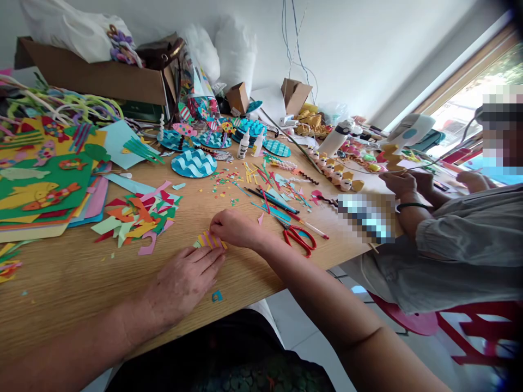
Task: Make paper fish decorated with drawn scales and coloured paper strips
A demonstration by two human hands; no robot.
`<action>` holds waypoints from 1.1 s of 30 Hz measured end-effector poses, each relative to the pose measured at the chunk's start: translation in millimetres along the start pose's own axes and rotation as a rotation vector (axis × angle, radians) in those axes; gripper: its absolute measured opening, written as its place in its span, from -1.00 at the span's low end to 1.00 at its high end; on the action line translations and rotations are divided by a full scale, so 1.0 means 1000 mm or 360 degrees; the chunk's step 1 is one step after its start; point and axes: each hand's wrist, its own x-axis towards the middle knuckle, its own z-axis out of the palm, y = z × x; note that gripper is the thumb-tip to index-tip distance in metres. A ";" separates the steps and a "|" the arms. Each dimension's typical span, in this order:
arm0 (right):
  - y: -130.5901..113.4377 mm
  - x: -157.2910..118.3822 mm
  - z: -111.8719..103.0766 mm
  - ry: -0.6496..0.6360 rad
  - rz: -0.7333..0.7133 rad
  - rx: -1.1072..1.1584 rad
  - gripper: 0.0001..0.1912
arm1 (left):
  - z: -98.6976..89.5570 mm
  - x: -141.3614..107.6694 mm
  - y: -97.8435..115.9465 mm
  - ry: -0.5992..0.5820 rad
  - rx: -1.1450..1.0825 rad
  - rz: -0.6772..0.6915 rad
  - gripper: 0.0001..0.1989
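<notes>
A small paper cut-out (pixel 209 239) with yellow and pink stripes and a pale green end lies on the wooden table. My left hand (pixel 186 280) rests flat, its outstretched fingertips at the cut-out's lower edge. From the other side, my right hand (pixel 235 227) reaches in with bent fingers pinched together at the cut-out's upper right edge. Whatever is between those fingertips is hidden. Red-handled scissors (pixel 300 239) lie right of my right hand, beside several pencils (pixel 273 201). Below my hands is a blue paper scrap (pixel 217 295).
Colored paper scraps (pixel 143 218) are heaped left of center, near stacked paper fish sheets (pixel 44 179). Behind stand white glue bottles (pixel 244 144) and blue wavy discs (pixel 194 164). At right, a co-worker's hands (pixel 402 188) are over the table; a red chair (pixel 478 326) stands below.
</notes>
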 end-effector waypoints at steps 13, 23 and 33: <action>-0.001 -0.003 -0.004 -0.0081 -0.0079 -0.0101 -0.68 | -0.008 -0.002 0.012 0.0102 -0.0019 0.0012 -0.70; -0.004 -0.014 -0.009 -0.0119 -0.0114 -0.0114 -0.68 | -0.011 -0.002 0.009 0.0110 0.0008 0.0000 -0.68; 0.001 -0.009 -0.011 0.0069 -0.0087 0.0059 -0.70 | -0.009 -0.001 0.015 0.0097 -0.0026 -0.0013 -0.71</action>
